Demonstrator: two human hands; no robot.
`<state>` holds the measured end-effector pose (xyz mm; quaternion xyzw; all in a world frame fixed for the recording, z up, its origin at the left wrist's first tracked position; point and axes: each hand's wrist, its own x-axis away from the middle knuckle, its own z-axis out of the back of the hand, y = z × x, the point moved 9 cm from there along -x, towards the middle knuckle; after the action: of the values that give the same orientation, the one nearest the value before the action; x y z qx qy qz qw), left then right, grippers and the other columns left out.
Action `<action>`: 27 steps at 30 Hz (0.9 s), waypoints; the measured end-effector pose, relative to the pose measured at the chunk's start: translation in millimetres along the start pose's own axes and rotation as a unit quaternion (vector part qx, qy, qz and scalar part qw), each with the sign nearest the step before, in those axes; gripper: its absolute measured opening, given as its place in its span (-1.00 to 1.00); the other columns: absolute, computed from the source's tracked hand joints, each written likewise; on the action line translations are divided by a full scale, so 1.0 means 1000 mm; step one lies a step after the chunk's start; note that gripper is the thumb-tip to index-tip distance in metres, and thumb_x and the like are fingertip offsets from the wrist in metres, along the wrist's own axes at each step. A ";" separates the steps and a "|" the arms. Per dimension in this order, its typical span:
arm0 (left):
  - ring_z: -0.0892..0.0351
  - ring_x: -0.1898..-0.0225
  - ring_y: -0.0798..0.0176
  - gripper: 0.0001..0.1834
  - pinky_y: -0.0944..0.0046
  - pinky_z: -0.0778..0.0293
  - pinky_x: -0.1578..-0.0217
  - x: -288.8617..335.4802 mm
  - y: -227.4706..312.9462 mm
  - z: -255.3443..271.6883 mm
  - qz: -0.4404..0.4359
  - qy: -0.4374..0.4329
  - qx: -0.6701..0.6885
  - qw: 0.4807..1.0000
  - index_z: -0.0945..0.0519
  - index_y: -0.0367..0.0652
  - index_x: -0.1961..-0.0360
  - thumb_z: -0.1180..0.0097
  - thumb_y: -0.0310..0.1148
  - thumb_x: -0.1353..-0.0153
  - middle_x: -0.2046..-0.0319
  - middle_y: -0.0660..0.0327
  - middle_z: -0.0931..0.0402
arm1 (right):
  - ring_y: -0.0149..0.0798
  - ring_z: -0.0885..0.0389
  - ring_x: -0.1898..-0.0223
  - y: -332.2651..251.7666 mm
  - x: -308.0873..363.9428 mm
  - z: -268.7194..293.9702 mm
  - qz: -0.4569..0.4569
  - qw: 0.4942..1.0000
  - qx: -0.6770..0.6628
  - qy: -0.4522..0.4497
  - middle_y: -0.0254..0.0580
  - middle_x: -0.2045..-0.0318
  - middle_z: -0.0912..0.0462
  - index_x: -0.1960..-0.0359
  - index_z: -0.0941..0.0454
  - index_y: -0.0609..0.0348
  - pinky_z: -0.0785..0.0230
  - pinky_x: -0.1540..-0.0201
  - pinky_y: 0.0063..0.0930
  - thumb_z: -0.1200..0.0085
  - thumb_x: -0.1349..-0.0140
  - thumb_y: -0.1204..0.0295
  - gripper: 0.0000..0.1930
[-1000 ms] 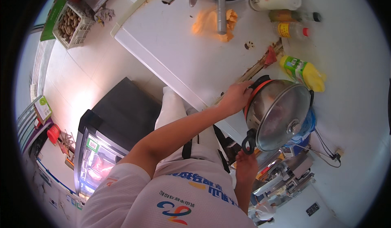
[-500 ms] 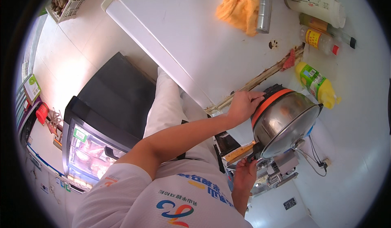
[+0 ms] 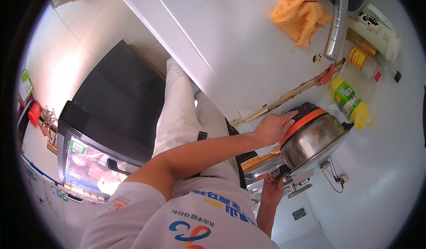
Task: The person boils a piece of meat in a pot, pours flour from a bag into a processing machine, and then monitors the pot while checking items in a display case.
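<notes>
A steel pot [image 3: 306, 138] with two black handles sits tilted on a black cooker base [image 3: 306, 110] with an orange band [image 3: 298, 123], right of centre. My left hand [image 3: 274, 130] reaches across my body, fingers closed at the edge of the base and band. Below it, my right hand [image 3: 272, 190] is closed on the pot's near black handle [image 3: 281, 172]; part of its grip is hidden. A yellow bottle [image 3: 348, 102] with a green label lies beyond the pot.
An orange cloth [image 3: 299, 18] and a metal tube [image 3: 336, 27] lie on the white worktop [image 3: 222, 35]. Several bottles and a white jug [image 3: 375, 31] are at the right. A black fridge [image 3: 120, 102] with a lit glass front stands left. A cable [image 3: 333, 175] hangs near the pot.
The whole view has shifted and turned slightly. The pot sits lower in the picture, both hands still on it and its base. More of the black base panel shows above the left fingers.
</notes>
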<state>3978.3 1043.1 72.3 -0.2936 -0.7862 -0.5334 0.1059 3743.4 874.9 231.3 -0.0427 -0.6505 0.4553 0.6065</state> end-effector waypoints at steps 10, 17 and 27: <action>-0.65 0.37 -0.23 -0.58 -0.04 -0.60 0.24 -0.007 0.003 0.001 -0.032 -0.022 -0.009 0.999 -0.56 -0.10 -0.31 0.01 -0.24 -0.53 0.42 -0.15 -0.64 | -0.24 -0.50 0.20 0.002 -0.002 0.001 0.001 0.999 0.006 -0.031 -0.14 0.23 -0.59 0.03 -0.52 0.25 -0.41 0.10 -0.35 -0.09 -0.51 0.26 -0.73; -0.65 0.29 -0.21 -0.61 0.04 -0.60 0.15 -0.008 0.007 0.003 0.011 -0.061 0.039 0.997 -0.57 -0.09 -0.30 -0.03 -0.33 -0.50 0.28 -0.16 -0.66 | -0.22 -0.50 0.20 0.004 0.001 -0.002 0.012 1.000 0.002 -0.004 -0.13 0.24 -0.59 0.05 -0.54 0.24 -0.42 0.06 -0.32 -0.12 -0.49 0.27 -0.74; -0.68 0.18 -0.19 -0.63 0.09 -0.58 0.10 -0.008 -0.008 -0.003 -0.035 -0.040 0.114 0.992 -0.59 -0.12 -0.26 -0.05 -0.36 -0.49 0.13 -0.13 -0.69 | -0.24 -0.50 0.18 0.002 -0.005 0.008 0.019 0.999 0.018 -0.033 -0.18 0.22 -0.59 0.03 -0.55 0.24 -0.40 0.02 -0.32 -0.20 -0.43 0.26 -0.71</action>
<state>3979.4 1035.6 63.1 -0.2730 -0.8552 -0.4317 0.0884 3736.6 869.0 227.5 -0.0288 -0.6608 0.4797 0.5765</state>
